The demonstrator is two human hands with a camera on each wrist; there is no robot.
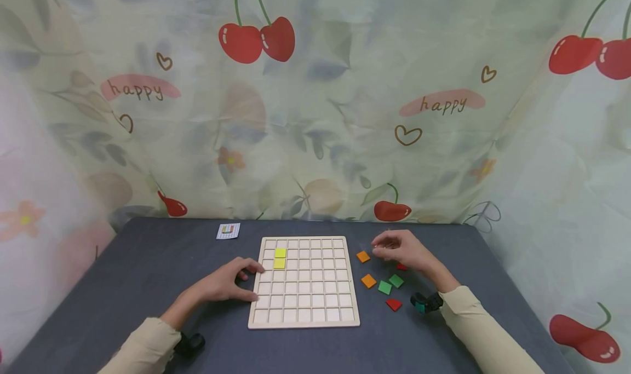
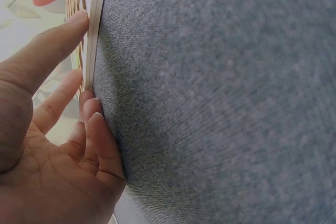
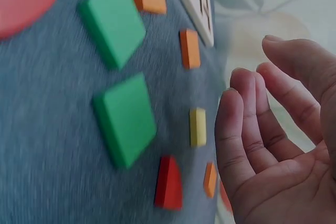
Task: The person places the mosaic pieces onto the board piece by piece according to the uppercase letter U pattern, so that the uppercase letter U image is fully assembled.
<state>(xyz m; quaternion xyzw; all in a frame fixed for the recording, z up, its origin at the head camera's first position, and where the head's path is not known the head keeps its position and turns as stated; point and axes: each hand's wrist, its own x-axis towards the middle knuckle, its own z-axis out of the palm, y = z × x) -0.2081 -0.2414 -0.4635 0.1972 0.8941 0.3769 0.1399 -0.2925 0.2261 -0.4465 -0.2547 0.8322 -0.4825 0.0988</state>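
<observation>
My left hand rests against the left side of a pale wooden grid board, thumb and fingertips spread along its edge. In the left wrist view, the thumb and forefinger touch the board's rim while the other fingers bend loosely below. Two yellow square tiles sit one above the other in the grid's upper left. Over the loose pieces to the board's right hovers my right hand, fingers relaxed and nothing between them. A yellow piece lies near those fingers in the right wrist view, hidden in the head view.
Right of the board lie orange tiles, green tiles and red pieces on the dark table. A small printed card lies at the back left. A patterned curtain hangs behind the table.
</observation>
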